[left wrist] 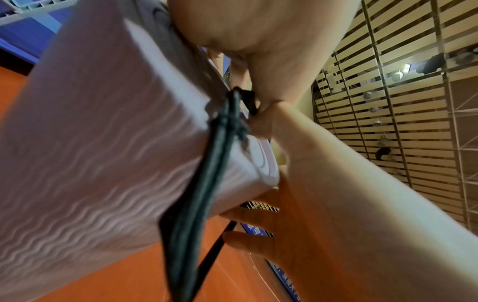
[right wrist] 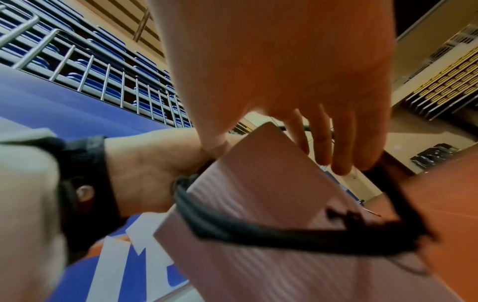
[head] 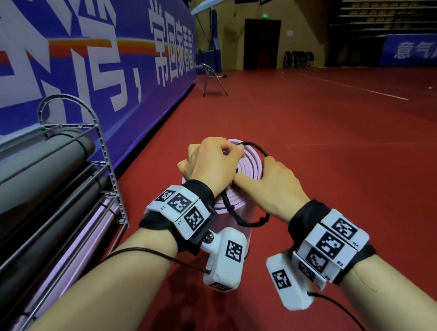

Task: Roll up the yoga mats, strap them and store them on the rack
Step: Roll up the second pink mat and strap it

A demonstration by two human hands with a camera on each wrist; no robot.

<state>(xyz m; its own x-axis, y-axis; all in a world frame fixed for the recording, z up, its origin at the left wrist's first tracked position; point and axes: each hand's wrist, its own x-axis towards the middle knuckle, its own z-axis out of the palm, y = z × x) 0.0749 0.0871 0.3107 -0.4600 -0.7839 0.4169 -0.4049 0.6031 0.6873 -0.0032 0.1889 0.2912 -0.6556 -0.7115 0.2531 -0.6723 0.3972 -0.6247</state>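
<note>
A pink rolled yoga mat (head: 247, 168) stands on end on the red floor, its spiral top facing me. A black elastic strap (head: 258, 149) loops loosely around that top end and hangs down the near side. My left hand (head: 219, 157) lies over the far rim, fingertips pinching the strap. My right hand (head: 271, 183) grips the right rim, thumb across the spiral, fingers down the side over the strap. The left wrist view shows the mat (left wrist: 103, 143) and doubled strap (left wrist: 196, 204); the right wrist view shows the strap (right wrist: 258, 237) slanting across the mat (right wrist: 258, 183).
A grey metal rack (head: 111, 177) stands at my left against the blue banner wall (head: 122, 94), holding rolled grey mats (head: 48, 163) above and a pink one (head: 83, 235) at the bottom. A folding chair (head: 213, 80) stands further back. Red floor (head: 346, 150) spreads out to the right.
</note>
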